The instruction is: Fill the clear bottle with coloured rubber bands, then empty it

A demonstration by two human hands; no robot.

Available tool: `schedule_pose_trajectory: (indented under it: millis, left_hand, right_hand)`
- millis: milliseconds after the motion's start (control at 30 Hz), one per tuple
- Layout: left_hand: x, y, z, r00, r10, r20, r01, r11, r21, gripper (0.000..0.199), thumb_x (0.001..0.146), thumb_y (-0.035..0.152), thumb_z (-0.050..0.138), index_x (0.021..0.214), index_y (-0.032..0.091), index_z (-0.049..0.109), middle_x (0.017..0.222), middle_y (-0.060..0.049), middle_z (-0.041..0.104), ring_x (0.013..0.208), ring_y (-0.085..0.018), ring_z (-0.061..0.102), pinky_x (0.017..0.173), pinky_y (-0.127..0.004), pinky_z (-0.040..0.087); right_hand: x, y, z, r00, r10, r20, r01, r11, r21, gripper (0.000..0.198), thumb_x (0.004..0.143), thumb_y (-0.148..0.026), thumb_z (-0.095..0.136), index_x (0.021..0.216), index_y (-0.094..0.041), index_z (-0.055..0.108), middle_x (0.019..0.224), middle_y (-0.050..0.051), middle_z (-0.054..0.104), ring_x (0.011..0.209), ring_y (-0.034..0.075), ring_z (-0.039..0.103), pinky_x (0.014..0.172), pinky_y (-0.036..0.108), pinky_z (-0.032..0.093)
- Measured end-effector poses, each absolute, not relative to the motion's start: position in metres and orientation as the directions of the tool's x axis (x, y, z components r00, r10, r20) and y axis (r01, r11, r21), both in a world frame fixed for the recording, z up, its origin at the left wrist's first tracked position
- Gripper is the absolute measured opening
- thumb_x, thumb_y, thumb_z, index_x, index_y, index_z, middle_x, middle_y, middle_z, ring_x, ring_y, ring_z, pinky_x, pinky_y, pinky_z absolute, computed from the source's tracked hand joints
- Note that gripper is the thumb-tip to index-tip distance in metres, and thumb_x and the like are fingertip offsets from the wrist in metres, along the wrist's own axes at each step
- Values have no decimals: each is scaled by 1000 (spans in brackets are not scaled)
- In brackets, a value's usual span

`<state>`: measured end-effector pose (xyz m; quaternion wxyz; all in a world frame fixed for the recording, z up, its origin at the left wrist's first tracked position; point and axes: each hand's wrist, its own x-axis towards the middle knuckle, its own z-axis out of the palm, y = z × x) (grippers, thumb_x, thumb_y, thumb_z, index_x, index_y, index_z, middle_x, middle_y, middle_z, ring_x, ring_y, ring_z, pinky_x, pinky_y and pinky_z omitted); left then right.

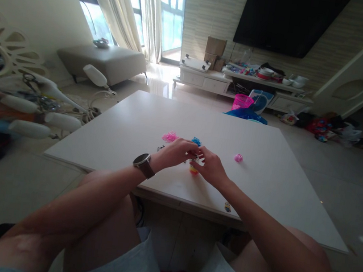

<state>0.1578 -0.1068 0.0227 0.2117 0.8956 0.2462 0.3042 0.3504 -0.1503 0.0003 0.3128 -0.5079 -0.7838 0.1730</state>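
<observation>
Below the near edge of the white surface (248,186), the person's legs show in pale shorts (116,264). Just inside that edge, toward the right, lies a small yellow-and-blue figure (227,207). Farther in, near the middle, is a small container (193,170), upright, with yellow and red showing below the fingers; whether its base rests on the surface is hard to tell. The right grip (212,167) closes around its upper part, thumb across the near side. The left grip (183,149) curls over the top, fingertips bent close together; I cannot tell whether anything is pinched in it. A dark round watch (142,159) sits on the left wrist. Small dark bits (161,148) lie left of the hands. Past them are a pink tangled heap (169,136) and, just behind the fingers, a blue tangled heap (196,141). Well to the right sits a rounded pink object (238,158). Beyond the far edge come a bright pink basket (242,101), a low white cabinet (205,82) loaded with odds and ends, and a wall-mounted black television (285,22).
</observation>
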Motion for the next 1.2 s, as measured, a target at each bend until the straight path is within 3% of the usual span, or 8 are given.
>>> schedule_pose_trajectory:
  millis: [333,533,667,867,967,1067,1200]
  left_hand:
    - [157,-119,29,763,547,344,444,-831,335,21,96,19,52,110,20,67,96,-8,65,88,-19,63,78,-31,49]
    - [153,-117,33,734,525,431,370,-841,394,13,90,25,61,101,20,67,97,-7,69,98,-21,63,86,-33,50]
    - [152,-116,33,775,504,381,414,-861,296,10,86,23,60,95,21,65,89,-4,71,100,-23,64,101,-42,41]
    - [159,-123,25,834,524,175,480,-844,239,44,79,14,53,123,14,53,85,-7,70,86,-26,66,96,-44,41]
    - [161,-123,23,839,517,167,470,-845,253,52,79,14,53,131,11,45,89,-9,72,88,-28,68,96,-44,42]
    - [157,-121,29,829,514,221,429,-837,338,45,80,15,53,125,17,47,94,-7,74,90,-24,69,96,-41,43]
    - [143,-108,41,644,672,365,452,-720,527,39,79,16,57,116,21,50,89,-1,76,82,-18,69,89,-34,47]
  right_hand:
    - [351,-150,0,-305,894,329,673,447,-589,23,84,-23,72,102,-23,58,95,3,71,87,19,69,74,30,53]
    - [351,-151,0,-295,897,328,685,438,-583,23,83,-22,71,103,-22,59,96,3,71,89,19,68,75,30,53]
    - [349,-151,0,-305,895,327,672,445,-592,20,84,-23,71,100,-23,60,94,2,70,89,19,68,74,29,52]
    - [347,-153,2,-281,911,303,682,412,-604,22,82,-25,73,96,-23,57,90,1,70,85,18,67,73,29,51]
    - [348,-152,1,-283,906,315,686,421,-594,22,83,-26,73,97,-23,56,91,2,70,83,18,67,73,29,52]
    - [349,-150,0,-275,905,325,690,421,-589,25,83,-26,73,101,-23,56,93,2,70,83,18,67,72,29,52]
    - [349,-149,0,-281,909,309,692,415,-591,34,80,-25,77,108,-23,57,94,3,70,85,19,68,74,30,52]
